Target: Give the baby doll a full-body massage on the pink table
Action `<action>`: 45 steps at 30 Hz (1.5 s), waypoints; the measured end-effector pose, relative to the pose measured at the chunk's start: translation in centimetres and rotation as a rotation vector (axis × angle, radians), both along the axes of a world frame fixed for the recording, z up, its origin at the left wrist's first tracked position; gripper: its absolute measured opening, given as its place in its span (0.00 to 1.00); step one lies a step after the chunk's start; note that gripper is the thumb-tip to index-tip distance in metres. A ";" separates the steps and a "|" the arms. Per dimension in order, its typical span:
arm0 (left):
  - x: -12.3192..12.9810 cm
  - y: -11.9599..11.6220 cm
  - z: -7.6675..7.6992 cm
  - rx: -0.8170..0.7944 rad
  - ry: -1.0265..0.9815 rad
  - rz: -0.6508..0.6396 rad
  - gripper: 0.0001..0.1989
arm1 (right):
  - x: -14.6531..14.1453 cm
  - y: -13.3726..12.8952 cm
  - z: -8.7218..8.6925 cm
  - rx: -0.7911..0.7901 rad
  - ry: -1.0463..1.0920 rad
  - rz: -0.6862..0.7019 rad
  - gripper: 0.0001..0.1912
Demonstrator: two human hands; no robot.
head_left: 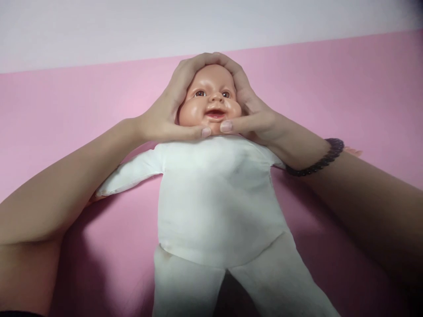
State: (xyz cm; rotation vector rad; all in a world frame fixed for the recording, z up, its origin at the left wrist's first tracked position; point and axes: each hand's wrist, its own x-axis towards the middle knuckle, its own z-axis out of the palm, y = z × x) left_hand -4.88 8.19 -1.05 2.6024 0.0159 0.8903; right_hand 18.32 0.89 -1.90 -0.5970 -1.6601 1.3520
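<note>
A baby doll (218, 189) with a hard plastic head and a white cloth body lies face up in the middle of the view. My left hand (172, 105) cups the left side of its head, with the thumb along the chin. On the other side my right hand (254, 110) wraps the head the same way, its thumb tip close to the left thumb. The fingers of both hands meet over the top of the head. Their grip behind the head is hidden. The doll's feet are out of view.
Under the doll lies a pink surface (82, 101), with a white area (132, 31) beyond its far edge. A dark beaded bracelet (317, 163) circles my right wrist. The doll's arms stretch out beneath my forearms.
</note>
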 end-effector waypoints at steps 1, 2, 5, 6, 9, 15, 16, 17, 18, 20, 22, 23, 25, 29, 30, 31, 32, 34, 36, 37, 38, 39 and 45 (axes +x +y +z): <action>0.1 -0.2 -0.1 0.000 -0.021 0.013 0.54 | 0.0 0.0 -0.1 0.020 -0.002 0.000 0.49; 0.2 -0.4 -0.1 -0.001 -0.039 0.031 0.53 | 0.1 0.1 -0.1 0.037 -0.004 0.001 0.49; 0.4 -0.9 -0.2 0.010 -0.053 0.069 0.53 | 0.1 0.1 -0.1 0.063 -0.006 -0.001 0.50; 0.4 -1.0 -0.2 0.013 -0.053 0.074 0.53 | 0.1 0.1 -0.1 0.060 -0.009 -0.002 0.50; 0.3 -0.9 0.0 0.023 -0.033 0.060 0.53 | 0.0 0.1 0.0 0.047 -0.001 0.003 0.50; 0.4 -0.7 -0.1 0.006 -0.064 0.039 0.54 | -0.2 0.2 -0.1 0.033 0.014 0.004 0.50; 0.4 -0.8 -0.1 0.013 -0.077 0.034 0.53 | -0.2 0.2 -0.1 0.030 0.010 0.001 0.50; 0.5 -1.0 -0.1 0.014 -0.085 0.039 0.53 | -0.2 0.2 -0.1 0.028 0.010 -0.002 0.50; 0.5 -1.3 -0.1 0.003 -0.086 0.058 0.51 | -0.2 0.1 -0.1 0.027 0.012 -0.003 0.50; 0.6 -1.9 0.1 -0.045 -0.066 0.136 0.46 | -0.1 0.0 0.0 0.021 0.021 0.001 0.50; 0.5 -2.4 0.3 -0.090 -0.035 0.206 0.42 | -0.1 -0.1 0.1 0.004 0.040 0.009 0.48; 0.5 -2.6 0.4 -0.103 -0.027 0.219 0.41 | -0.1 -0.1 0.1 -0.006 0.052 0.015 0.47; 0.4 -2.6 0.5 -0.116 -0.026 0.213 0.42 | -0.1 0.1 0.0 -0.024 0.080 0.036 0.46; 0.4 -2.1 0.4 -0.128 -0.042 0.158 0.42 | 0.0 0.6 -0.2 -0.039 0.116 0.080 0.46; 0.4 -2.1 0.4 -0.128 -0.046 0.148 0.42 | 0.0 0.6 -0.2 -0.037 0.112 0.075 0.46; 0.4 -2.1 0.5 -0.126 -0.047 0.143 0.41 | 0.0 0.6 -0.2 -0.032 0.102 0.066 0.46; 0.4 -2.1 0.5 -0.123 -0.042 0.144 0.40 | 0.0 0.5 -0.2 -0.026 0.091 0.055 0.46; 0.4 -2.3 0.6 -0.113 -0.021 0.158 0.40 | 0.0 0.3 -0.1 -0.019 0.076 0.043 0.46; 0.4 -2.4 0.7 -0.098 -0.008 0.166 0.41 | -0.1 0.1 -0.1 -0.014 0.073 0.046 0.45; 0.4 -2.5 0.8 -0.090 -0.009 0.165 0.41 | -0.1 0.0 -0.1 -0.008 0.069 0.048 0.45; 0.4 -2.6 0.8 -0.083 -0.012 0.162 0.42 | -0.1 -0.1 0.0 0.002 0.063 0.045 0.46; 0.5 -2.7 0.8 -0.077 -0.019 0.160 0.42 | -0.1 -0.1 -0.1 0.014 0.054 0.040 0.46; 0.7 -3.0 0.8 -0.055 -0.038 0.185 0.40 | 0.0 0.1 -0.1 0.055 0.015 0.023 0.49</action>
